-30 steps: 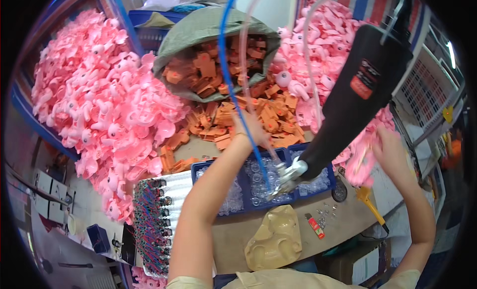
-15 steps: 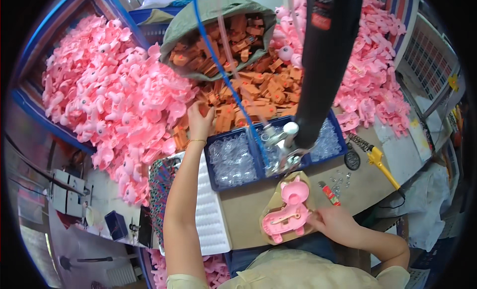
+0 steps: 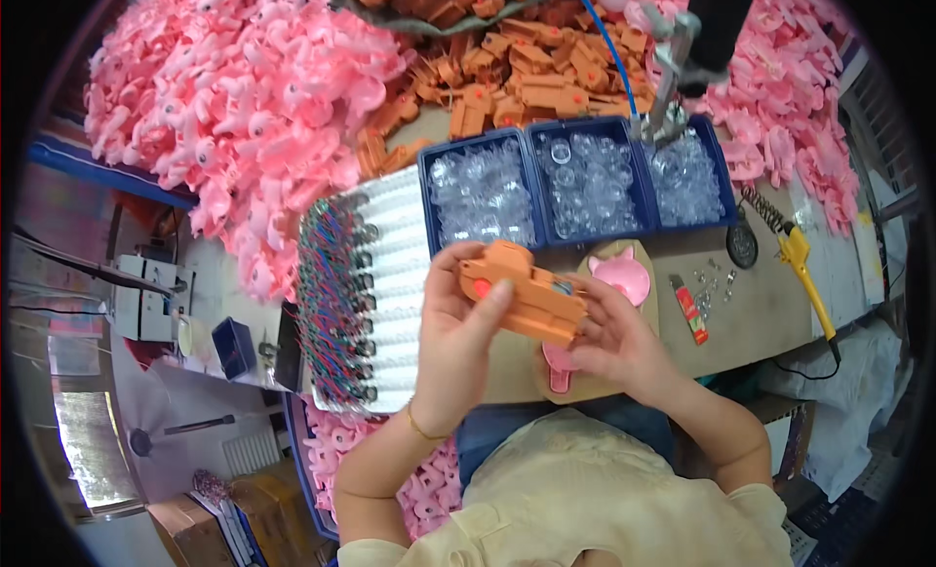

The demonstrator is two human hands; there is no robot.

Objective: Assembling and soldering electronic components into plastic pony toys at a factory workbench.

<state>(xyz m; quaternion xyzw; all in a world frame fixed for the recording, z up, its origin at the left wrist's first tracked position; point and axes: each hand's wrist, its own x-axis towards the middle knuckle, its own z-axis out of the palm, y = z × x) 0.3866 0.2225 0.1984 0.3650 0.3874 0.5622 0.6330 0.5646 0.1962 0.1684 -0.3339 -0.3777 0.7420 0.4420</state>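
Orange plastic housing (image 3: 531,299) grasped at opposite ends by left hand (image 3: 456,325) and right hand (image 3: 626,351), presumably for steadiness, held up near the pink shell (image 3: 624,274), which the tan cradle (image 3: 650,318) likely stops sliding.

Assembly workshop; heaped pink parts (image 3: 244,109), blue bins (image 3: 595,239), corded tool (image 3: 798,255)

Grey floor (image 3: 171,460) shows left of the brown worktop (image 3: 760,313) — cardboard boxes (image 3: 271,516) nearer, a bright patch (image 3: 83,435) beyond.
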